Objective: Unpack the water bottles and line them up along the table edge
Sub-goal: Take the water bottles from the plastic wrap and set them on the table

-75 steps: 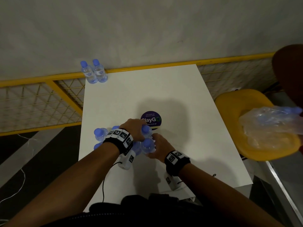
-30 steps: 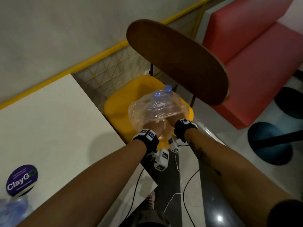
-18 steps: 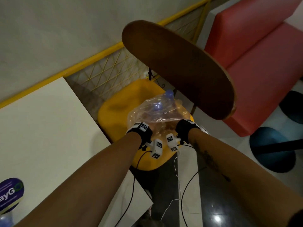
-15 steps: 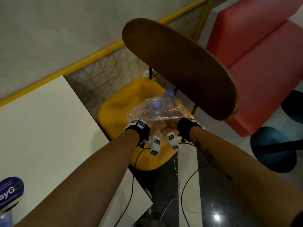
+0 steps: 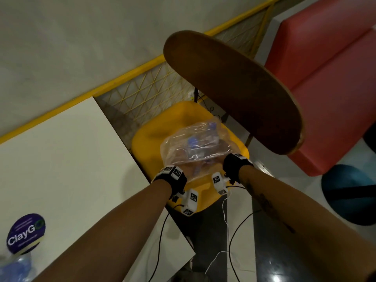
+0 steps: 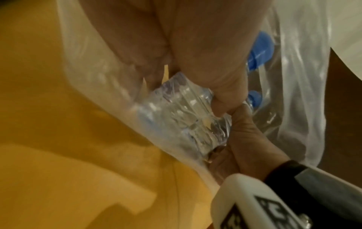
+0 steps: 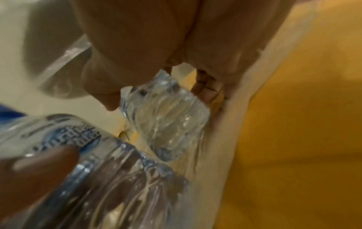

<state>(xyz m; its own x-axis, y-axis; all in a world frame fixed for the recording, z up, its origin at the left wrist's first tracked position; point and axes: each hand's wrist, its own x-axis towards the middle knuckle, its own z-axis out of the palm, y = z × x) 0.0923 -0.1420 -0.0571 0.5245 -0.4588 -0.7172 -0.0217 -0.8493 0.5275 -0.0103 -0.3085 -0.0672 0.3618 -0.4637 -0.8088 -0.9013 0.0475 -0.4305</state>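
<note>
A crumpled clear plastic wrap [image 5: 195, 143] lies on the yellow chair seat [image 5: 162, 139] with blue-capped water bottles [image 5: 192, 141] inside. Both my hands are under the wrap. My left hand [image 5: 190, 167] has its fingers curled round a clear bottle [image 6: 182, 117], base toward the wrist. My right hand [image 5: 219, 158] grips another bottle [image 7: 166, 120] the same way. A labelled bottle [image 7: 78, 155] lies close by with a fingertip on it. More bottles [image 5: 14, 267] stand on the white table [image 5: 61, 159] at the bottom left.
The chair's brown backrest [image 5: 234, 88] hangs over the far side of the seat. A yellow mesh rail [image 5: 146, 92] runs behind the table and chair. A red bench [image 5: 325, 78] and a dark blue stool [image 5: 350, 194] are to the right. A purple sticker [image 5: 26, 233] is on the table.
Both hands left the bottle cluster on the table and swung right to the chair. They have gone into the plastic wrap and taken hold of bottles there.
</note>
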